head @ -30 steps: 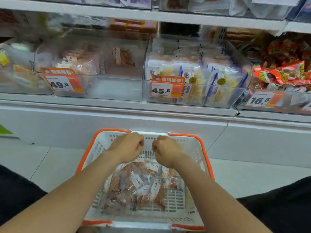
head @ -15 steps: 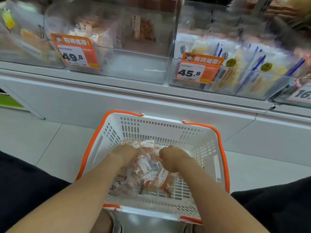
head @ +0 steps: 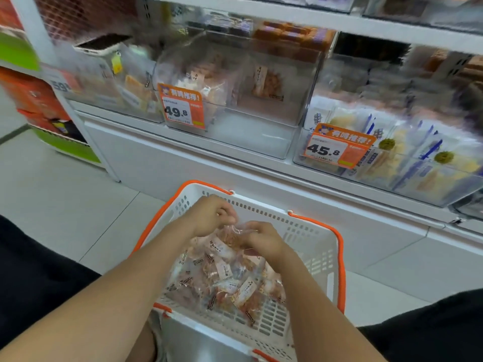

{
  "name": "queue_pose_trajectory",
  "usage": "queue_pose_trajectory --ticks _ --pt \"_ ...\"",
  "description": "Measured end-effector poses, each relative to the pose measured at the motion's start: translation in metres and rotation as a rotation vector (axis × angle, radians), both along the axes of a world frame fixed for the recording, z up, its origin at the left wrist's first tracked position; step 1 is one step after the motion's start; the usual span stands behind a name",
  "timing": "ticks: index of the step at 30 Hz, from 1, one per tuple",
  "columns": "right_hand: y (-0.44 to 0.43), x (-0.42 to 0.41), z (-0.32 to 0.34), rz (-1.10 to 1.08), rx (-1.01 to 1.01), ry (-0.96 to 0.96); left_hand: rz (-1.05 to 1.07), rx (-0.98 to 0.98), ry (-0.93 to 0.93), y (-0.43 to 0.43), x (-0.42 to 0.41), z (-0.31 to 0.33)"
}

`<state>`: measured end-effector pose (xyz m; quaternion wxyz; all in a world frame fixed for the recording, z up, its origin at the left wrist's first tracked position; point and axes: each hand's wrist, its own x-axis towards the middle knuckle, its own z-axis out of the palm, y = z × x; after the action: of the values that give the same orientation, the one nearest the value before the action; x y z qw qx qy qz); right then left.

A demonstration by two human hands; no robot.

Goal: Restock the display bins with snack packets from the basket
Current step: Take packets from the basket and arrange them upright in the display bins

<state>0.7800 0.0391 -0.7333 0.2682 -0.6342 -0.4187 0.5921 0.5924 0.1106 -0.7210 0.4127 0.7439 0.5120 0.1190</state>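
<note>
A white basket with orange handles [head: 311, 246] sits on the floor in front of the shelf and holds several clear snack packets [head: 224, 278] with brownish contents and white labels. Both my hands are inside it. My left hand [head: 209, 215] and my right hand [head: 264, 239] pinch the same bunch of packets [head: 231, 235], lifted a little above the pile. Above the basket, a clear display bin [head: 251, 137] with a 49.8 price tag [head: 181, 107] holds similar packets at its left and back, and its front right floor is bare.
A neighbouring clear bin with a 45.8 tag [head: 337, 148] is packed with blue-and-white packets. Another bin [head: 109, 82] stands to the left. The white shelf ledge [head: 235, 158] juts out above the basket. An orange and green display [head: 44, 111] stands at far left on the tiled floor.
My hands went down from the basket's far rim into the packets, then closed on a bunch and raised it. The camera swung left and up, showing more of the shelf.
</note>
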Motion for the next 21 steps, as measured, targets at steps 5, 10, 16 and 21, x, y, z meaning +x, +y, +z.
queue_pose_trajectory --ticks 5,10,16,21 --pt "0.009 -0.026 0.041 -0.081 0.083 0.201 0.201 0.088 -0.145 0.003 -0.018 0.048" --pt "0.029 -0.051 0.098 -0.210 0.275 0.221 0.182 0.208 -0.138 0.013 -0.034 0.104" --pt "0.052 -0.068 0.156 -0.401 0.447 0.250 0.202 0.347 -0.029 0.028 -0.046 0.169" --pt "0.075 -0.058 0.208 -0.355 0.611 -0.216 0.028 0.321 -0.027 0.041 -0.031 0.216"
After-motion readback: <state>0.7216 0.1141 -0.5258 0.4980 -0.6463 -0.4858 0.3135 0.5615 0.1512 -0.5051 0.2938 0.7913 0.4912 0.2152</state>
